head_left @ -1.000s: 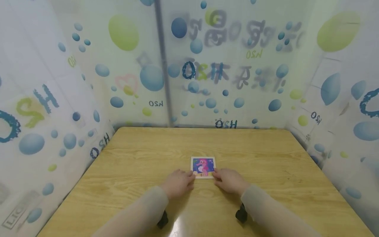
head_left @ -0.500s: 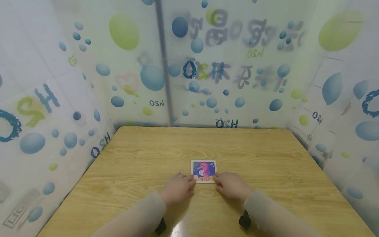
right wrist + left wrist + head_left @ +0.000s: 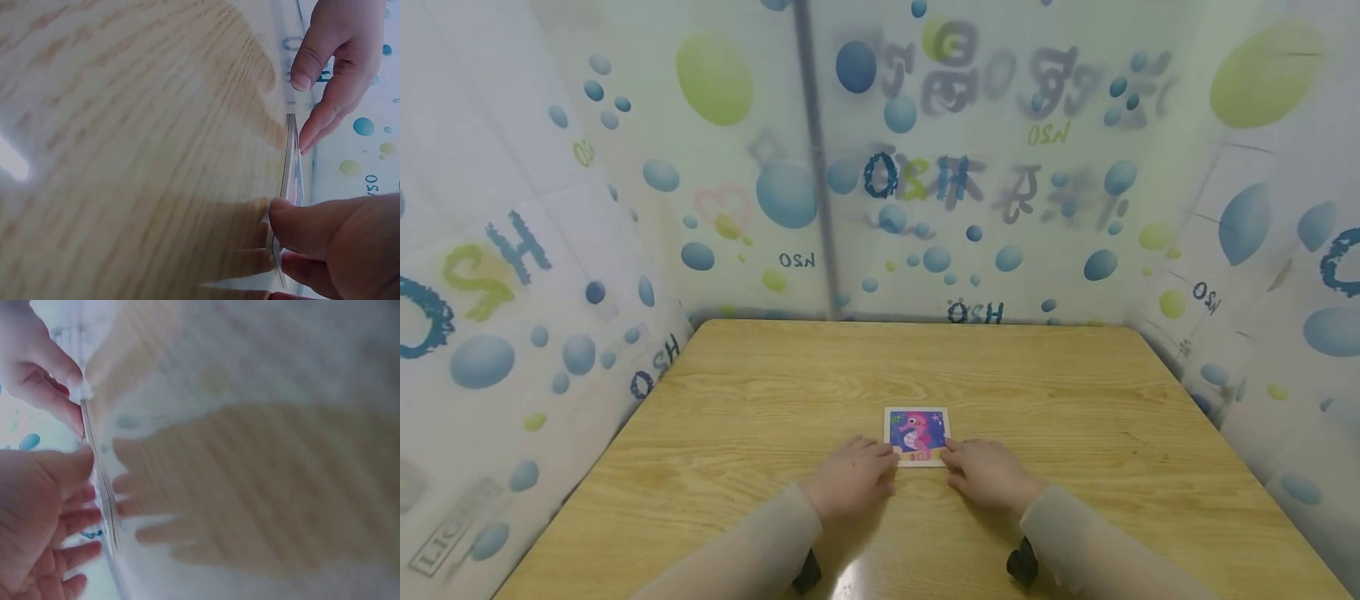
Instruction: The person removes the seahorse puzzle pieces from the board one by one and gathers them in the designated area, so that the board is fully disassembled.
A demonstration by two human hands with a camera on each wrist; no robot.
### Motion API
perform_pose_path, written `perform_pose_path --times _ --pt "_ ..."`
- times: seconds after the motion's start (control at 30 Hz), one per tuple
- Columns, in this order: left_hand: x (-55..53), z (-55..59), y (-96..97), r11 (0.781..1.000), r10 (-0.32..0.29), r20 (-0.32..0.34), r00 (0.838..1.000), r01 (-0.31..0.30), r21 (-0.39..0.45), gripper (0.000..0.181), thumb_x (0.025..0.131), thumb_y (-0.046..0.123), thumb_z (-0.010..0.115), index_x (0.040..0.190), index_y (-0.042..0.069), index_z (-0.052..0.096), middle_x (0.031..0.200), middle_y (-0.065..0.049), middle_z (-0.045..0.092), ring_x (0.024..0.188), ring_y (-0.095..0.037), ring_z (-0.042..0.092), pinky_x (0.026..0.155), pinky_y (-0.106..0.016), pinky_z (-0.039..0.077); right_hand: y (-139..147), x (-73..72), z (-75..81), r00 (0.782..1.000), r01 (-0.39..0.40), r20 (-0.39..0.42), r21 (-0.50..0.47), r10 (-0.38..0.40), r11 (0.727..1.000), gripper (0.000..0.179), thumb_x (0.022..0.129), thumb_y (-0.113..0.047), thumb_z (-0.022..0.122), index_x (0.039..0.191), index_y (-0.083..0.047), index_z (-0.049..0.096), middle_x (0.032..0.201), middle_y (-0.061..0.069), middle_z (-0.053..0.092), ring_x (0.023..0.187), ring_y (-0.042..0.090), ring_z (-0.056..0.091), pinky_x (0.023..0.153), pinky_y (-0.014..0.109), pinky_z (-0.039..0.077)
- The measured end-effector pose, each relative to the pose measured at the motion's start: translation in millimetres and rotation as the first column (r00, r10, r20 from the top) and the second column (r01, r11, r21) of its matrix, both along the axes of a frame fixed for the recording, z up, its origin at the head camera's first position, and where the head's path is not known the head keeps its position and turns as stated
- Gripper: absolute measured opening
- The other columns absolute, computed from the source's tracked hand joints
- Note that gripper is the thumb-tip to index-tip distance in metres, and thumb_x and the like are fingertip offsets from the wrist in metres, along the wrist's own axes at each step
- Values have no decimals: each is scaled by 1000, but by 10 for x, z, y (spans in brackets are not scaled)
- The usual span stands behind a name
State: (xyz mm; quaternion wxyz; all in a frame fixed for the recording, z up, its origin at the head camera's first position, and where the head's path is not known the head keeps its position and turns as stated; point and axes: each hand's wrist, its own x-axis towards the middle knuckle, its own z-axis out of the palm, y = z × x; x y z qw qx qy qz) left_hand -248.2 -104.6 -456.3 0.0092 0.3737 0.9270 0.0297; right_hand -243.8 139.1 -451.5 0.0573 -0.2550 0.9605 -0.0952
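Note:
A small square picture board [image 3: 917, 435] with a white border and a pink seahorse on blue lies flat on the table. My left hand [image 3: 852, 477] touches its near left corner with fairly straight fingers. At the near right corner, the fingertips of my right hand [image 3: 992, 472] rest against the edge. Seen edge-on in the left wrist view, the board [image 3: 100, 481] is thin and looks layered; the left thumb lies at its near edge. In the right wrist view, the right thumb [image 3: 287, 219] touches the board, and some fingers are partly hidden behind it.
The wooden table [image 3: 760, 375] reaches back to a patterned curtain [image 3: 1037, 208] with bubbles and "H2O" lettering, which also hangs at both sides. Dark wrist devices [image 3: 1022, 562] sit under the sleeves. The tabletop shines near its front.
The seahorse board has slid a little toward me, with both hands staying at its near corners. Most of this happened in the first half second; the motion since is slight.

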Motion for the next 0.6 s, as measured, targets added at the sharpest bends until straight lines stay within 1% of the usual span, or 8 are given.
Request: perform_pose_path --times 0.1,0.2,0.3,0.37,0.43,0.53,0.6 --pt "-56 -8 12 999 -50 52 997 50 -9 54 97 43 52 143 14 47 149 -4 41 138 -26 36 115 -42 25 7 -7 -11 1000 -2 2 1 2 1000 40 92 -25 65 128 -8 63 138 10 54 121 34 54 101 53 42" --pt "-103 -11 42 993 -109 88 990 112 -25 63 97 47 49 149 16 36 155 -4 30 142 -26 26 116 -42 22 12 -14 -19 1000 -3 3 3 3 1000 40 92 -26 65 128 -8 63 138 10 54 121 35 54 101 53 41" --pt "-139 -3 82 990 -134 102 986 137 -23 66 96 49 49 151 16 32 157 -6 26 144 -27 23 116 -43 21 15 -19 -19 1000 -7 -1 6 7 1000 40 92 -26 65 128 -7 62 139 10 53 122 35 54 102 53 41" --pt "-153 4 107 991 -132 119 984 136 -23 68 96 51 49 151 16 32 157 -6 25 144 -27 21 116 -42 21 12 -20 -10 1000 -12 -5 7 12 1000 40 92 -26 65 128 -7 62 138 11 54 121 35 54 101 53 41" --pt "-162 9 122 992 -115 152 982 121 -26 68 95 51 50 152 17 31 157 -6 23 144 -26 21 116 -41 22 8 -21 -3 1000 -20 -12 9 20 1000 40 92 -26 65 127 -7 63 138 11 54 120 35 55 101 53 42" --pt "-166 22 136 994 -94 205 974 102 -29 67 95 50 51 152 22 30 158 -5 21 144 -26 20 116 -41 22 3 -22 13 999 -29 -18 12 29 1000 39 92 -26 65 126 -7 64 136 12 55 119 35 56 100 52 43" --pt "-171 29 141 995 -86 227 970 95 -28 65 96 50 51 152 24 30 159 -4 20 145 -26 19 116 -41 22 2 -30 22 999 -35 -12 22 35 999 38 92 -25 65 125 -7 64 135 12 56 119 34 56 100 52 43"
